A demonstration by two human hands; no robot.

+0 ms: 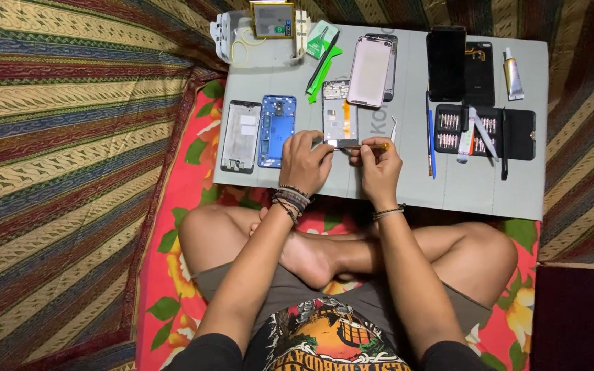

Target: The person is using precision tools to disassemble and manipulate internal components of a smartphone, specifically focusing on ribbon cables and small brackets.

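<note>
Crossed bare legs [324, 254] nearest, on floral cloth [173, 206]. Beyond, left hand [305, 161] curled, fingertips pinching lower edge of opened phone [340, 120] flat on grey surface [407, 185]. Right hand [378, 165] closed around thin orange-handled tool [372, 146], tip at same edge. Blue frame [276, 130] just left; bit case [482, 132] well right.

A flat green packet [322, 38] lies at the mat's far edge; right of it stands a dark rectangular phone screen [446, 63], beside a white glue tube [512, 73]
</note>
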